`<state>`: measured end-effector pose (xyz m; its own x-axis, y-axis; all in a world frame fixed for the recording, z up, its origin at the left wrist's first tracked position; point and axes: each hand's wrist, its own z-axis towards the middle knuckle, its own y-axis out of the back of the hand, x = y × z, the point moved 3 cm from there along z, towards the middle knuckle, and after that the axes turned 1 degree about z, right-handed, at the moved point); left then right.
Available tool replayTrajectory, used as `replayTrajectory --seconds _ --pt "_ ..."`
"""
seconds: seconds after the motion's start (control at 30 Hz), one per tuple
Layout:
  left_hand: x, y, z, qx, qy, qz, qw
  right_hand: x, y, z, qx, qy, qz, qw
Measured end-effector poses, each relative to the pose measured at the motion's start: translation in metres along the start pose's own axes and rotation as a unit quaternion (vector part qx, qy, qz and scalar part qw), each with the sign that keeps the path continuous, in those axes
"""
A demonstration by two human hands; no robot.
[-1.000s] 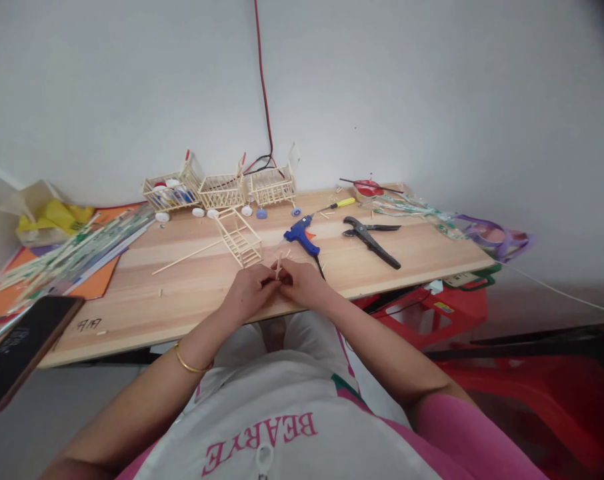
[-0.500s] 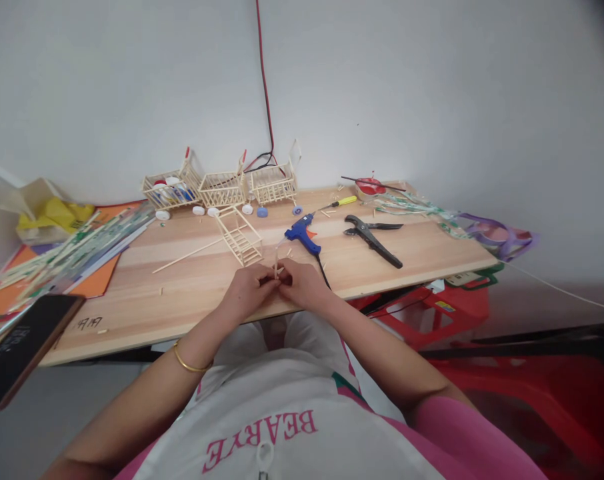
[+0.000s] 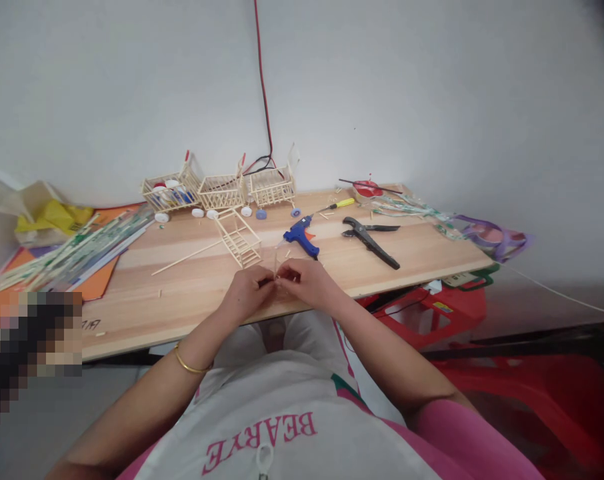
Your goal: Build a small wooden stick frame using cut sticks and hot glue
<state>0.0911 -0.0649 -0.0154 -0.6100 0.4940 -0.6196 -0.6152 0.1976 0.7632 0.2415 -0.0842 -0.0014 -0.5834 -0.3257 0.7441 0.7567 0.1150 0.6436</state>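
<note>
Tabletop [image 3: 147, 293]: pale wood, back edge near the wall; offcuts lie scattered on it.
Bundled sticks [image 3: 77, 257]: in clear and green-marked wrapping, over orange sheets by the left edge.
Stick carts: three in a row along the back edge; left cart [image 3: 172, 190] carries red, white and blue items, middle cart [image 3: 222, 192] shows a red handle, right cart [image 3: 273, 185] has bluish wheels.
Left hand [image 3: 247, 293]: above the front edge, near its middle; narrow, fingertips pinched on a thin stick.
Right hand [image 3: 307, 283]: just beside the left, thumb and forefinger narrow near the same stick; cannot tell whether they grip it.
Stick frame [image 3: 239, 240]: ladder-like, between the middle cart and the left hand.
Cutter [image 3: 372, 241]: black, right half, handles parted.
Glue gun [image 3: 302, 237]: blue, on its side, between frame and cutter.
Red bowl [image 3: 367, 190]: near the back right corner, a dark rod across it.
Screwdriver [image 3: 343, 203]: yellow handle, behind the cutter.
Thin stick [image 3: 276, 259]: pale, roughly upright at the fingertips, above the front edge; lower end hidden.
</note>
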Motion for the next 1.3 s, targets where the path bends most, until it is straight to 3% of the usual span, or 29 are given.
replayTrajectory --seconds 0.33,0.57,1.07,1.3 --pt "-0.002 0.0 0.001 0.008 0.004 0.013 1.0 0.008 -0.002 0.008 0.041 0.051 -0.105 0.992" --pt "-0.002 0.0 0.002 0.015 0.0 0.003 1.0 0.004 -0.002 0.008 0.055 0.064 -0.124 0.989" --pt "0.003 -0.003 0.005 0.013 -0.016 0.009 1.0 0.001 -0.003 0.011 0.041 0.063 -0.104 0.992" --pt "0.003 -0.004 0.003 0.01 -0.003 -0.004 1.0 -0.007 -0.006 0.008 0.032 0.037 0.001 0.999"
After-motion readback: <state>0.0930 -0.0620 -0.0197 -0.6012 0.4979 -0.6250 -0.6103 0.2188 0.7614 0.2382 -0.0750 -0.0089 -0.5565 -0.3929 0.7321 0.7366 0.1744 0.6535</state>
